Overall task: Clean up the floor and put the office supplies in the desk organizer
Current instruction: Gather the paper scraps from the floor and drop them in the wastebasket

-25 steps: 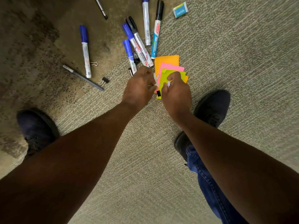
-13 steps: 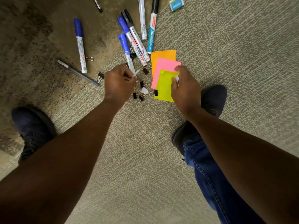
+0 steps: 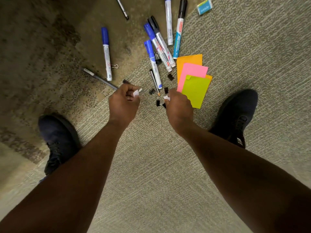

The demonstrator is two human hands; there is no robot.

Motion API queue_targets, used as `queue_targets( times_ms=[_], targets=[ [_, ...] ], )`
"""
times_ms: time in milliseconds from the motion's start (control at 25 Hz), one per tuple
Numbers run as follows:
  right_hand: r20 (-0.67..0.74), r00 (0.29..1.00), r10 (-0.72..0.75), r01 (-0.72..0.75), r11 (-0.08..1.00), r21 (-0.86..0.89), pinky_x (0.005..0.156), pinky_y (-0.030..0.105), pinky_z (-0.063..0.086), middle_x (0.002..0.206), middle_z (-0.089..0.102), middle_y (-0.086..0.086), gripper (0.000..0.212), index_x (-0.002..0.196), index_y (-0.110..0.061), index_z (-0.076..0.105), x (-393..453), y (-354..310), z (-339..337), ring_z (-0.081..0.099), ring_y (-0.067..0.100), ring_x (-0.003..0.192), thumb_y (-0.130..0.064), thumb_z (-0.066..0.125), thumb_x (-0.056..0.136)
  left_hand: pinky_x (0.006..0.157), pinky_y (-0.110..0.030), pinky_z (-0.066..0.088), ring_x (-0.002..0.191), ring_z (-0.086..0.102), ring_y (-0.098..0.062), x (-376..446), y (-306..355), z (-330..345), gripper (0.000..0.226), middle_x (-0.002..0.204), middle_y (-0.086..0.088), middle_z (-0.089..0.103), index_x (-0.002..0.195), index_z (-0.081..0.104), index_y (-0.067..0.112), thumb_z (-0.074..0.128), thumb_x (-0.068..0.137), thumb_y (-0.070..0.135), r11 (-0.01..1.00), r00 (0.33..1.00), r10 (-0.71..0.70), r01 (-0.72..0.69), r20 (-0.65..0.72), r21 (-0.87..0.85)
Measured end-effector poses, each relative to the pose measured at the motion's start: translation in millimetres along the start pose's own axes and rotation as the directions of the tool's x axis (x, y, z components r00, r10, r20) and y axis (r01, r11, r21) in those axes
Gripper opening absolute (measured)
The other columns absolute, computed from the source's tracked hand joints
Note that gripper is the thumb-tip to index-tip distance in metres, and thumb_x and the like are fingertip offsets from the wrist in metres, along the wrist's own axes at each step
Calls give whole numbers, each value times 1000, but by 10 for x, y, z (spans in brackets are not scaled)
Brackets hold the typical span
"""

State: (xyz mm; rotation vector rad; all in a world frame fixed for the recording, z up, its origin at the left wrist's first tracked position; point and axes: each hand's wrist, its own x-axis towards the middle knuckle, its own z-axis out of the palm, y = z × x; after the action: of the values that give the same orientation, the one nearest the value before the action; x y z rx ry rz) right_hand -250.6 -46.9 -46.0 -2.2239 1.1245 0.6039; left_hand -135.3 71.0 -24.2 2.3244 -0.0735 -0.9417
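Note:
Office supplies lie scattered on the carpet. My left hand [image 3: 123, 103] is curled around a small white paper scrap [image 3: 137, 92], just left of several black binder clips [image 3: 158, 103]. My right hand [image 3: 178, 106] pinches another white scrap [image 3: 166, 97] at its fingertips, beside the clips and over the lower left corner of the sticky notes: green [image 3: 196, 90], pink [image 3: 193, 71] and orange [image 3: 188, 60] sheets fanned out. Several markers [image 3: 158, 46] and a short pencil [image 3: 154, 81] lie beyond the hands. The desk organizer is not in view.
A lone blue-capped marker [image 3: 106, 52] and a grey pen [image 3: 99, 78] lie to the left, another pen [image 3: 122, 8] at the top. A blue-labelled eraser [image 3: 204, 8] lies top right. My shoes [image 3: 58, 142] [image 3: 235, 115] stand either side of the hands.
Both hands drew back toward me from the sticky notes and clips, each now holding a white scrap. The left hand swung left, then partly back; the view shifted a little.

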Motion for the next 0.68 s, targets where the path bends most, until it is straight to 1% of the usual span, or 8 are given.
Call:
queue_targets(
  times_ms=[120, 240, 280, 360, 440, 520, 600, 680],
  targets=[
    [29, 997, -77, 79, 996, -40, 64, 36, 45, 95, 64, 12, 13, 104, -14, 57, 13, 35, -17, 63, 35, 87, -10, 51, 93, 62, -9, 48, 64, 59, -1, -4, -19, -65, 16, 73, 12, 64, 85, 63, 25, 68, 85, 11, 999, 999, -19, 20, -34, 42],
    [33, 998, -49, 49, 999, 23, 66, 36, 45, 95, 65, 14, 12, 100, -13, 61, -1, 32, -99, 61, 35, 89, -11, 54, 90, 57, -2, 43, 61, 59, 4, -46, -46, -162, 15, 69, 14, 65, 77, 65, 24, 71, 83, 13, 996, 997, -70, 73, -45, 57],
    [22, 999, -32, 31, 997, 66, 68, 36, 44, 95, 66, 14, 12, 99, -12, 62, -29, 21, -146, 61, 35, 89, -12, 55, 90, 57, -3, 44, 61, 60, 3, -80, -46, -207, 14, 70, 12, 67, 77, 66, 23, 72, 83, 12, 995, 995, -97, 98, -31, 30],
    [-16, 1000, -11, 13, 987, 161, 70, 36, 43, 93, 68, 14, 10, 96, -10, 64, -93, -37, -276, 61, 34, 88, -14, 59, 89, 59, -13, 49, 64, 63, -5, -156, 0, -301, 10, 76, 2, 72, 77, 68, 19, 73, 82, 12, 987, 987, -158, 158, 6, -30],
    [-49, 999, -11, 24, 966, 259, 70, 29, 40, 89, 70, 12, 7, 90, -9, 66, -194, -191, -402, 63, 31, 84, -14, 64, 86, 54, -21, 48, 65, 64, -13, -230, 52, -432, 9, 80, -6, 73, 78, 68, 17, 72, 83, 10, 969, 975, -223, 224, 28, -102],
    [-67, 998, -16, 36, 947, 318, 66, 24, 37, 81, 71, 10, 5, 82, -9, 66, -331, -435, -527, 65, 27, 77, -13, 68, 82, 53, -26, 49, 66, 67, -17, -319, 96, -611, 12, 80, -8, 73, 77, 68, 17, 71, 84, 7, 939, 962, -272, 273, 36, -209],
    [-65, 998, -19, 41, 936, 351, 63, 25, 37, 74, 69, 7, 9, 78, -11, 63, -421, -738, -666, 62, 22, 69, -15, 71, 81, 49, -23, 50, 57, 67, -9, -399, 165, -822, 18, 72, -2, 72, 73, 66, 19, 71, 83, 5, 900, 950, -309, 306, 42, -310],
    [-49, 998, -48, 64, 920, 387, 57, 26, 36, 67, 61, 0, 13, 76, -13, 59, -490, -1119, -808, 57, 18, 64, -14, 70, 81, 43, -16, 43, 46, 59, -1, -455, 263, -1105, 22, 64, 3, 70, 70, 65, 20, 71, 83, 4, 874, 950, -307, 302, 47, -380]
  ],
)
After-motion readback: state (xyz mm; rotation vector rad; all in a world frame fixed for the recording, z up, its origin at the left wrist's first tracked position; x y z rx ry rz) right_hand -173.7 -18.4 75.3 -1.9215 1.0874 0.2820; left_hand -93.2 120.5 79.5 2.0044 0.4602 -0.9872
